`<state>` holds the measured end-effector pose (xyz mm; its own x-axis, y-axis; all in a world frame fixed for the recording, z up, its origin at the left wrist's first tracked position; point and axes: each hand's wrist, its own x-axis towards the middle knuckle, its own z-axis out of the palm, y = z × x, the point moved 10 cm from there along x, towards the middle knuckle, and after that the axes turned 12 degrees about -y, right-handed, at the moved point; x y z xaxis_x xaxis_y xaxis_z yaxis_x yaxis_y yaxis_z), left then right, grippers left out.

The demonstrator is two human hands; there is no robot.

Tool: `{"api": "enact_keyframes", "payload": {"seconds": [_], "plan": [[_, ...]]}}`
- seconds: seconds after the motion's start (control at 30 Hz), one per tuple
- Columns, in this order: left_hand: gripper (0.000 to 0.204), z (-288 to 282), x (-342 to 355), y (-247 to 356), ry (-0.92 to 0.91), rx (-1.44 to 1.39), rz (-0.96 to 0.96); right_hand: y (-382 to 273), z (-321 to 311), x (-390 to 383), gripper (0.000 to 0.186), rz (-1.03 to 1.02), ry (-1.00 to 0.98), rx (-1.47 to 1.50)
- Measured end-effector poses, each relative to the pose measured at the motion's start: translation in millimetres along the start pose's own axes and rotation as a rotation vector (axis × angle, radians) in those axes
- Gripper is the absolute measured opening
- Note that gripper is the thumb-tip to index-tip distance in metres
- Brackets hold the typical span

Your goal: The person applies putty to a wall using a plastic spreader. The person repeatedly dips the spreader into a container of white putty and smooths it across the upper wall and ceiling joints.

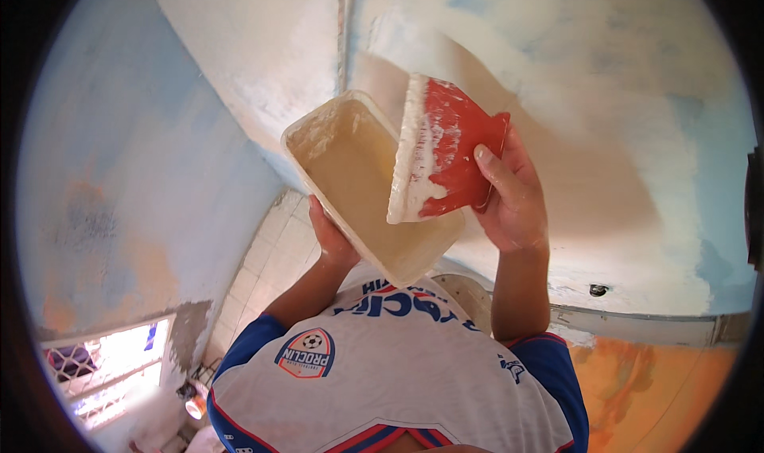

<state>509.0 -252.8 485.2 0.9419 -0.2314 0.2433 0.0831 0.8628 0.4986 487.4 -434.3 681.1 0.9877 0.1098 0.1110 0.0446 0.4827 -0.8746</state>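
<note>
By the left hand, a cream rectangular plastic tray is gripped along its side; by the right hand, a red wide-bladed spreader coated with white paste is clasped, blade toward the left hand.

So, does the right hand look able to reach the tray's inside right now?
Likely yes: the right hand holds the red scraper in front of the tray, whose open side faces the camera; nothing visible blocks it, and the left hand grips the opposite edge. Depth is unclear.
</note>
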Motion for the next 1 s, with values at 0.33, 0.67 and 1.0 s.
{"api": "enact_keyframes", "payload": {"seconds": [0.33, 0.67, 1.0], "plan": [[0.077, 41, 11, -31, -0.402, -0.505, -0.188, -158, 13, -67, 0.036, -0.498, 0.12, -0.163], [0.068, 67, 22, 3, -0.199, 0.069, 0.005, -456, 89, -231, 0.025, -1.243, 0.481, -0.936], [0.07, 19, 16, -35, -0.039, -0.153, -0.164, -465, 206, -180, 0.022, -1.761, 0.799, -2.019]]}}
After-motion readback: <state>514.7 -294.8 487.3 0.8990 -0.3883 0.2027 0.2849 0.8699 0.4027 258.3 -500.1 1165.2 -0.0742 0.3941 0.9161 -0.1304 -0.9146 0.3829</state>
